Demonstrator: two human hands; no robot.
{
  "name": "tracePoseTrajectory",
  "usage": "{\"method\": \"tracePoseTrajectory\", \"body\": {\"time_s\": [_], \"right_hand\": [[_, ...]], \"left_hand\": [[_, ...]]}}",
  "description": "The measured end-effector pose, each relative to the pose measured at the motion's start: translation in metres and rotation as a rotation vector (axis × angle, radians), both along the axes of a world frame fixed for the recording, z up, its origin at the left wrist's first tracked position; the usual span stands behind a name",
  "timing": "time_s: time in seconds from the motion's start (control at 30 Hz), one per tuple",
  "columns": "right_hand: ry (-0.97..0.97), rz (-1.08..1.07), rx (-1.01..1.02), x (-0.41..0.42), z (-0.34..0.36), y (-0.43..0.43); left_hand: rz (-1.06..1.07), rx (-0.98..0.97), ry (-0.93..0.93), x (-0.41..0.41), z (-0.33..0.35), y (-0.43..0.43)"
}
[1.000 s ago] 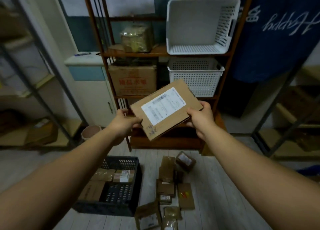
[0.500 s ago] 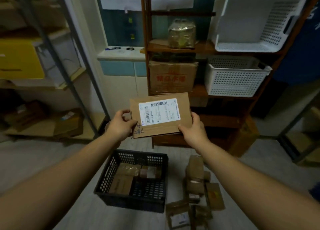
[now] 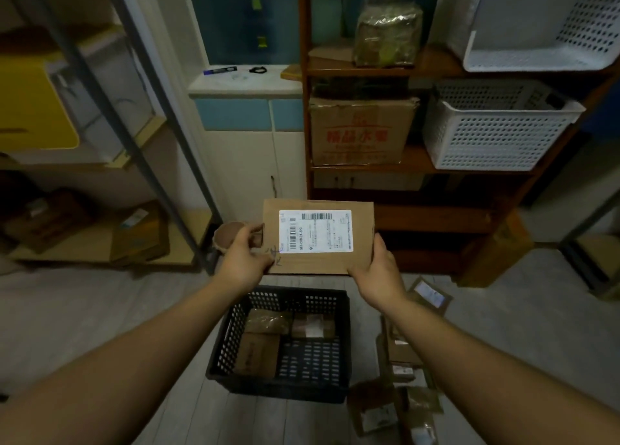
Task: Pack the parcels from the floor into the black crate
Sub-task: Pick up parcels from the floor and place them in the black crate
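I hold a flat brown cardboard parcel (image 3: 318, 236) with a white barcode label, level and label up, above the far rim of the black crate (image 3: 285, 389). My left hand (image 3: 243, 260) grips its left edge and my right hand (image 3: 377, 272) grips its lower right corner. The crate stands on the floor below my hands, with three brown parcels (image 3: 265, 340) lying in its left and far part. Several more parcels (image 3: 399, 360) lie scattered on the floor to the right of the crate, partly hidden by my right forearm.
A wooden shelf unit (image 3: 419, 216) stands straight ahead, holding a printed carton (image 3: 362, 132) and white perforated baskets (image 3: 496, 126). A metal rack (image 3: 144, 136) with boxes is at the left. A small brown pot (image 3: 228, 236) sits on the floor beyond my left hand.
The parcel has turned from tilted to level and come down and left, over the crate. The view has swung left, so the crate now lies straight below my hands.
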State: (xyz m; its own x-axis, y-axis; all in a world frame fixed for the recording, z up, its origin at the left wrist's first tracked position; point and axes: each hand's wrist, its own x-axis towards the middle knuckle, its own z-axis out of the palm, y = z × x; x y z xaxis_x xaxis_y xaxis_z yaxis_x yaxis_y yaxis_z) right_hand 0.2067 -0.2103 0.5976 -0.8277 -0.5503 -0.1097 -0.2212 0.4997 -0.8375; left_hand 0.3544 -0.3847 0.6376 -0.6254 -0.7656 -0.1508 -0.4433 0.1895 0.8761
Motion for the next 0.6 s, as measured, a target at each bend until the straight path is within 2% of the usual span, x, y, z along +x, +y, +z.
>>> {"method": "tracePoseTrajectory", "body": {"time_s": [0.2, 0.33, 0.5, 0.6], "right_hand": [[-0.043, 0.043, 0.095, -0.009, -0.030, -0.039], [-0.040, 0.071, 0.156, -0.003, -0.057, -0.055], [-0.087, 0.038, 0.216, 0.014, -0.121, -0.082], [-0.108, 0.039, 0.212, 0.028, -0.176, -0.098]], "left_hand": [[-0.095, 0.010, -0.015, -0.010, -0.031, -0.044], [-0.156, 0.114, -0.052, -0.010, -0.068, -0.069], [-0.251, 0.094, -0.157, -0.002, -0.143, -0.110], [-0.290, 0.145, -0.174, 0.008, -0.204, -0.126]]}}
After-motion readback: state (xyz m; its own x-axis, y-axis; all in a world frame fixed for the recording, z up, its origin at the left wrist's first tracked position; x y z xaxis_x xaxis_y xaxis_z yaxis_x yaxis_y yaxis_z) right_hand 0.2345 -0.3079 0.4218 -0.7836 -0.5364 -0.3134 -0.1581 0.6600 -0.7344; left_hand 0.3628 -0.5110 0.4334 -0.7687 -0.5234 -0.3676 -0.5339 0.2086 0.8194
